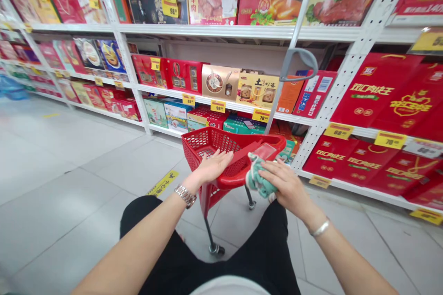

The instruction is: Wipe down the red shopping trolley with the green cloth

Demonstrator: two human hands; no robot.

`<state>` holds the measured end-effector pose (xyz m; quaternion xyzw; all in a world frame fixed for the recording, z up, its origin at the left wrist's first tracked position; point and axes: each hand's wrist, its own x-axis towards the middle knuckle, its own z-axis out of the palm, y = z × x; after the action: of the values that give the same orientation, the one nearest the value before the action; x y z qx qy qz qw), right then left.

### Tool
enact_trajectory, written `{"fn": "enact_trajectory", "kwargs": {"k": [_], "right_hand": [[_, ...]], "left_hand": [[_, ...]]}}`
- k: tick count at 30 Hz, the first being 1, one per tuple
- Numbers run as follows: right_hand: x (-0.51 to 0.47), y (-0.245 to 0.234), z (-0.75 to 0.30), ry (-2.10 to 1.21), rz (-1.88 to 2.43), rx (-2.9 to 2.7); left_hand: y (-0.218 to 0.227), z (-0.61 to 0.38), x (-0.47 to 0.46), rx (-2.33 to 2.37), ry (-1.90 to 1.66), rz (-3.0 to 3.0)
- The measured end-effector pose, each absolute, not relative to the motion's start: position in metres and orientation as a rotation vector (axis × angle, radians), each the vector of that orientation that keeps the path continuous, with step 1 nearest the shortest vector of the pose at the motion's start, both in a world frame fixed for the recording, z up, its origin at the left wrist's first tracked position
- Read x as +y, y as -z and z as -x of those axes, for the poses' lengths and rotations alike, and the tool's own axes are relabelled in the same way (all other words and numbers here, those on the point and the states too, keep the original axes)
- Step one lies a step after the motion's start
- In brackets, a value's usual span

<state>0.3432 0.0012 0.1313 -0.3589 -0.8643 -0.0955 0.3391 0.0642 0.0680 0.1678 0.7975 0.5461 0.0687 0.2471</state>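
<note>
A red plastic shopping basket on wheels point(207, 143) stands in front of me in a shop aisle. Its grey pull handle point(298, 62) rises up to the right. My left hand point(212, 167) lies on the basket's near rim, fingers stretched flat, a metal watch on the wrist. My right hand point(287, 184) is closed on a crumpled green and white cloth point(258, 177) and presses it against the basket's near right corner. A silver bracelet sits on that wrist.
White shelving point(242, 32) full of red and yellow gift boxes point(384, 97) with yellow price tags runs along the right and back. Grey tiled floor point(62, 170) stretches to the left. A yellow floor sticker point(163, 183) lies near the basket. My knees in black trousers are below.
</note>
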Motion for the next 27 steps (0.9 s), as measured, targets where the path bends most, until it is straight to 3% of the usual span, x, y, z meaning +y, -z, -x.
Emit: {"fn": "enact_trajectory", "kwargs": {"k": [4,7,14,27], "right_hand": [[0.004,-0.143,-0.371,0.218,1.213,-1.937],[-0.001,-0.157,-0.348,0.142,1.166,-1.791],[-0.006,-0.153,-0.266,-0.096,0.742,-2.232],[0.072,-0.164,-0.324,-0.252,0.834,-2.135]], "left_hand": [[-0.168,-0.067,0.067,1.495,-0.208,-2.185],[-0.168,-0.07,0.065,1.502,-0.199,-2.2],[-0.163,-0.065,0.06,1.533,-0.094,-2.334],[-0.175,-0.052,0.059,1.517,-0.112,-2.187]]}}
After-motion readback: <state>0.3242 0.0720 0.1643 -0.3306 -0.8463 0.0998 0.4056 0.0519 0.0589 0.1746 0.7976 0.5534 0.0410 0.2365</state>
